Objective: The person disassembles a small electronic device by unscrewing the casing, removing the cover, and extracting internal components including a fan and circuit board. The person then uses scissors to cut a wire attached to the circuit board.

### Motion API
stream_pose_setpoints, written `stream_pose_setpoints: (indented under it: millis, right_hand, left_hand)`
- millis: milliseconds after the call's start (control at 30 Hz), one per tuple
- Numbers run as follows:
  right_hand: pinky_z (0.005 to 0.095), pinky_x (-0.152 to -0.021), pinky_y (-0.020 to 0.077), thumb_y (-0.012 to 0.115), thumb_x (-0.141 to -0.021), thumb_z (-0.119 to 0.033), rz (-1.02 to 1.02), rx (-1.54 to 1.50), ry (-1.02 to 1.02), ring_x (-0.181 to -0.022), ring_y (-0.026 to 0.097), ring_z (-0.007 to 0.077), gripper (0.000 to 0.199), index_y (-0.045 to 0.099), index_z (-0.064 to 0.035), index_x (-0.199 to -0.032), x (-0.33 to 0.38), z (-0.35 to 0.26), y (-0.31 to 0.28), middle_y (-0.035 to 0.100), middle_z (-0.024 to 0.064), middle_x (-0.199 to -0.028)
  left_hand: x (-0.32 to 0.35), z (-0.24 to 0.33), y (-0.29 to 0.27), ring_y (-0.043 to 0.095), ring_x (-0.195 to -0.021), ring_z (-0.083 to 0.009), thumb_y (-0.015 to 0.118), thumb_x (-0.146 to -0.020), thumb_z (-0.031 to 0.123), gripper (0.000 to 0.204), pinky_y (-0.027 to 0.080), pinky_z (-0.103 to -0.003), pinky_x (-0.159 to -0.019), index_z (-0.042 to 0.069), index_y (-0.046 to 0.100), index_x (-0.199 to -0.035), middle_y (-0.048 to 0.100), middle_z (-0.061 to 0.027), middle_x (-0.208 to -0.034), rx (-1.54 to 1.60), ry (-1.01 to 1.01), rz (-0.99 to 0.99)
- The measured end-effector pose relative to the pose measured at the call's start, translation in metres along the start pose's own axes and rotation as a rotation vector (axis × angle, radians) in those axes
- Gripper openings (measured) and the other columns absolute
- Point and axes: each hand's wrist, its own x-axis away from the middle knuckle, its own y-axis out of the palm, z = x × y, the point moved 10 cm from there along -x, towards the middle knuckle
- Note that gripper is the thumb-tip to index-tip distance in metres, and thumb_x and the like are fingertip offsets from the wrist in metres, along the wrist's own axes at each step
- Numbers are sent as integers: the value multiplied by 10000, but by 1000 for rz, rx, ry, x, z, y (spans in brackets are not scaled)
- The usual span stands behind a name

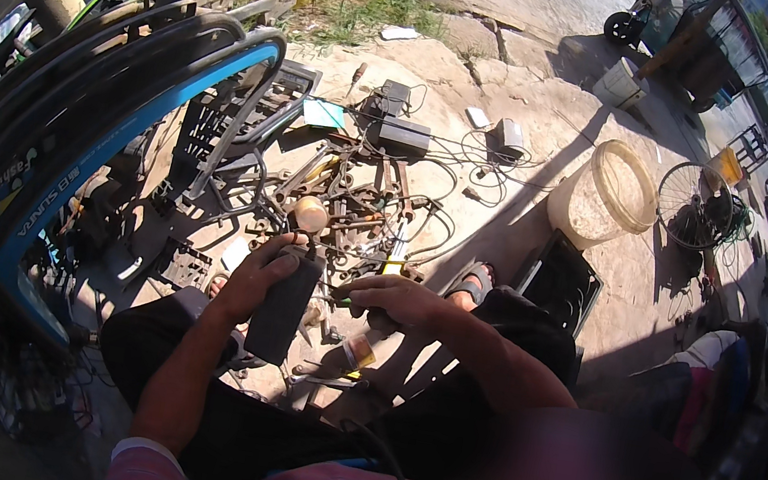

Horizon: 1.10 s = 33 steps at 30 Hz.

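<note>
My left hand (260, 273) grips the top of a dark rectangular block-shaped part (281, 309), held upright between my knees. A round tan knob (312, 215) stands just above that hand. My right hand (395, 297) is closed around a small tool with a green handle (344, 300), its tip pointing toward the dark part. Both forearms come up from the lower edge over my dark trousers. A foot in a sandal (471, 284) shows beyond my right hand.
Wrenches and other metal tools (349, 204) lie scattered on the concrete ahead, among cables and small boxes (401, 132). Stacked bicycle tyres (91, 123) stand at the left. A white bucket (602, 194), a black crate (560, 283) and a spoked wheel (696, 204) sit at the right.
</note>
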Motion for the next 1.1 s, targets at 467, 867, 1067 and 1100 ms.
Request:
stream_pose_setpoints:
  millis: [467,867,1067,1100]
  right_hand:
    - [423,-678,554,636,-943,-249,429,1182,-599,-812,701,332,283,698,-110,-1182,21,-48,25,721,142,-927]
    - [357,-736,527,591,-992,-270,87,478,-18,-766,651,182,376,663,-43,-1283,-3,-2,-12,715,113,-919]
    - [394,-734,547,573,-979,-209,269,947,-478,-788,685,251,285,686,-29,-1169,5,-29,5,714,110,-917]
    - [401,-732,553,568,-976,-204,352,1062,-621,-780,690,263,263,696,-29,-1125,11,-31,8,715,98,-909]
  left_hand:
    - [3,-17,-6,666,-946,-153,598,-992,283,468,560,-305,-812,47,514,-1388,668,-91,-1146,55,-49,-15]
    - [-4,-6,6,663,-930,-134,633,-984,270,517,563,-288,-785,40,499,-1427,663,-92,-1161,51,-20,-17]
    - [-5,-23,-2,657,-898,-125,635,-985,295,486,554,-280,-771,47,538,-1390,670,-78,-1106,39,-58,20]
    - [-6,-24,1,655,-891,-122,635,-985,300,476,551,-278,-767,49,549,-1380,672,-74,-1093,23,-92,23]
